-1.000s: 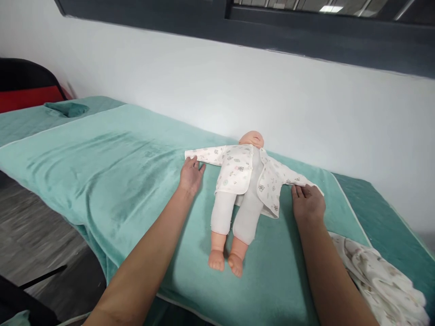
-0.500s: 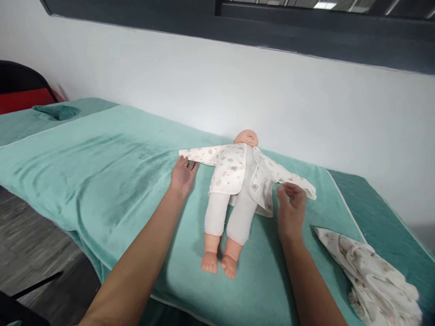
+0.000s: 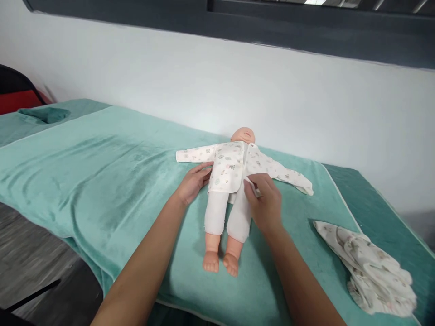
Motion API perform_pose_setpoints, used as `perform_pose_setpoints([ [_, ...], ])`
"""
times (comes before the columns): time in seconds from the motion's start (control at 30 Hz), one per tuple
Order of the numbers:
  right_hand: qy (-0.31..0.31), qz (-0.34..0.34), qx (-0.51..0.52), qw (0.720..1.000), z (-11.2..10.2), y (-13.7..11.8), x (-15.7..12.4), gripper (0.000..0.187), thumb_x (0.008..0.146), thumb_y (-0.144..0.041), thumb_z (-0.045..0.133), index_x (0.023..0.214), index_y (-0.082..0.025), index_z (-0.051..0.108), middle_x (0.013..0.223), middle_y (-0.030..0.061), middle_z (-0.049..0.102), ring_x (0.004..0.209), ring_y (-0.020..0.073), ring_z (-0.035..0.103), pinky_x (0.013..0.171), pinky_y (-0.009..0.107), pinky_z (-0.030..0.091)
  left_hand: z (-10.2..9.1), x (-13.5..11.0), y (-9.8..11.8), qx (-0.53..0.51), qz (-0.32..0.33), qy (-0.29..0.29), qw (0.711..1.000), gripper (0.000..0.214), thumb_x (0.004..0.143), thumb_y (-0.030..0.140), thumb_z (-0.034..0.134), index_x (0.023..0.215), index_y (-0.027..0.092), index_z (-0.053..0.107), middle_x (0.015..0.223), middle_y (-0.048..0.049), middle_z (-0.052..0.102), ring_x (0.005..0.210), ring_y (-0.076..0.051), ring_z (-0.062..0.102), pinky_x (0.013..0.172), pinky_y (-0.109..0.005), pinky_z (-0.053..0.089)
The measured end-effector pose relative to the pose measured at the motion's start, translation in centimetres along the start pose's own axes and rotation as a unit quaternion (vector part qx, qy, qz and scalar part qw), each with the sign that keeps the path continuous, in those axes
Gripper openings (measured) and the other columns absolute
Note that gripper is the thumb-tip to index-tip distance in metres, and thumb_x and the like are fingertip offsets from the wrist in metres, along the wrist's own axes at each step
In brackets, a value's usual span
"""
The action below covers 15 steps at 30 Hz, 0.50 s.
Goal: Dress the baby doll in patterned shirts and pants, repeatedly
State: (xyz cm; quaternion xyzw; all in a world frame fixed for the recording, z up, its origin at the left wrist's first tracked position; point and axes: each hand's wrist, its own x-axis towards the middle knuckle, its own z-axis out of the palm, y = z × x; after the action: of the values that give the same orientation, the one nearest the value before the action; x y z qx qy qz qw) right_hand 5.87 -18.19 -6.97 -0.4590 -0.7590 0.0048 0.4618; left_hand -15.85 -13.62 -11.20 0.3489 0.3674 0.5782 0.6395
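Note:
A baby doll (image 3: 216,213) lies on its back, feet toward me, with a white cloth body and bare plastic feet. It wears a printed white baby jacket (image 3: 226,170), both sleeves spread out sideways. My right hand (image 3: 267,201) pinches the front edge of the jacket's right-hand panel over the doll's belly. Part of that panel is hidden behind my fingers. Beside the doll's left-hand flank, just under the sleeve, my left hand (image 3: 196,182) rests with fingers extended, its tips at the jacket's side.
A crumpled printed white garment (image 3: 374,267) lies at the right on the green bed cover (image 3: 112,181). A white wall (image 3: 152,77) rises behind the bed. Folded dark green cloth (image 3: 44,114) and a red and black chair (image 3: 18,97) are at the far left.
My right hand has moved left from the right sleeve, drawing the front panel over the doll's middle. My left hand has shifted from the left sleeve's cuff to the doll's side.

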Motion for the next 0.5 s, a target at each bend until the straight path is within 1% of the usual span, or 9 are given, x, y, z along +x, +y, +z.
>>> perform_pose_setpoints([
  [0.07, -0.028, -0.031, -0.011, 0.999, 0.2, -0.4, -0.3, 0.013, 0.099, -0.022, 0.054, 0.100, -0.025, 0.067, 0.095, 0.0062, 0.068, 0.093, 0.0227, 0.064, 0.082, 0.038, 0.052, -0.1, 0.0, 0.0, 0.008, 0.000, -0.002, 1.000, 0.033, 0.083, 0.029, 0.076, 0.113, 0.017, 0.074, 0.102, -0.0095, 0.078, 0.090, -0.019, 0.070, 0.088, -0.035, 0.053],
  [0.13, -0.040, -0.052, -0.034, 0.997, 0.0, -0.3, -1.2, 0.015, 0.099, -0.022, 0.056, 0.109, -0.025, 0.066, 0.102, 0.0079, 0.068, 0.098, 0.0246, 0.063, 0.087, 0.041, 0.052, 0.0, 0.0, 0.0, 0.026, -0.008, -0.005, 1.000, 0.033, 0.081, 0.032, 0.077, 0.111, 0.018, 0.073, 0.098, -0.0087, 0.077, 0.088, -0.020, 0.070, 0.085, -0.034, 0.053],
  [0.17, -0.037, -0.052, -0.044, 0.997, -0.3, 0.0, -1.9, 0.018, 0.098, -0.022, 0.057, 0.114, -0.025, 0.065, 0.105, 0.0088, 0.068, 0.101, 0.0255, 0.062, 0.089, 0.042, 0.052, 0.1, -0.1, -0.1, 0.040, -0.012, -0.004, 0.999, 0.034, 0.081, 0.033, 0.077, 0.110, 0.018, 0.073, 0.096, -0.0077, 0.077, 0.086, -0.019, 0.069, 0.082, -0.033, 0.052],
  [0.23, -0.021, -0.027, -0.052, 0.998, -1.1, 0.6, -3.3, 0.024, 0.097, -0.025, 0.061, 0.120, -0.024, 0.063, 0.111, 0.0104, 0.066, 0.105, 0.0266, 0.062, 0.092, 0.045, 0.052, 0.2, -0.1, -0.4, 0.084, -0.014, 0.006, 0.996, 0.035, 0.081, 0.036, 0.077, 0.111, 0.019, 0.071, 0.089, -0.0048, 0.074, 0.079, -0.017, 0.066, 0.073, -0.030, 0.050],
  [0.3, -0.015, 0.016, -0.045, 0.999, -1.8, 1.3, -4.8, 0.022, 0.097, -0.027, 0.062, 0.119, -0.023, 0.061, 0.109, 0.0101, 0.065, 0.102, 0.0257, 0.063, 0.089, 0.044, 0.054, 0.3, -0.1, -0.7, 0.138, 0.002, 0.022, 0.990, 0.035, 0.084, 0.039, 0.073, 0.113, 0.020, 0.070, 0.083, -0.0020, 0.070, 0.070, -0.015, 0.059, 0.064, -0.027, 0.044],
  [0.37, -0.025, 0.049, -0.026, 0.998, -2.3, 1.7, -5.9, 0.014, 0.098, -0.026, 0.060, 0.112, -0.023, 0.061, 0.103, 0.0080, 0.065, 0.094, 0.0229, 0.064, 0.082, 0.040, 0.055, 0.2, -0.1, -1.0, 0.174, 0.030, 0.031, 0.984, 0.035, 0.086, 0.040, 0.071, 0.114, 0.020, 0.069, 0.080, -0.0007, 0.066, 0.066, -0.014, 0.055, 0.061, -0.027, 0.039],
  [0.43, -0.036, 0.060, -0.010, 0.998, -2.4, 1.9, -6.5, 0.009, 0.098, -0.023, 0.057, 0.106, -0.024, 0.061, 0.099, 0.0065, 0.066, 0.089, 0.0209, 0.065, 0.077, 0.037, 0.055, 0.0, -0.1, -1.1, 0.180, 0.047, 0.028, 0.982, 0.036, 0.084, 0.038, 0.072, 0.115, 0.021, 0.069, 0.078, 0.0002, 0.063, 0.065, -0.014, 0.052, 0.060, -0.027, 0.036],
  [0.5, -0.037, 0.058, 0.000, 0.998, -2.4, 1.8, -6.7, 0.008, 0.098, -0.021, 0.056, 0.104, -0.024, 0.061, 0.099, 0.0062, 0.066, 0.089, 0.0204, 0.066, 0.075, 0.036, 0.055, -0.1, -0.1, -1.1, 0.158, 0.050, 0.024, 0.986, 0.037, 0.080, 0.035, 0.074, 0.114, 0.020, 0.068, 0.075, 0.0011, 0.059, 0.063, -0.013, 0.050, 0.059, -0.026, 0.034],
])
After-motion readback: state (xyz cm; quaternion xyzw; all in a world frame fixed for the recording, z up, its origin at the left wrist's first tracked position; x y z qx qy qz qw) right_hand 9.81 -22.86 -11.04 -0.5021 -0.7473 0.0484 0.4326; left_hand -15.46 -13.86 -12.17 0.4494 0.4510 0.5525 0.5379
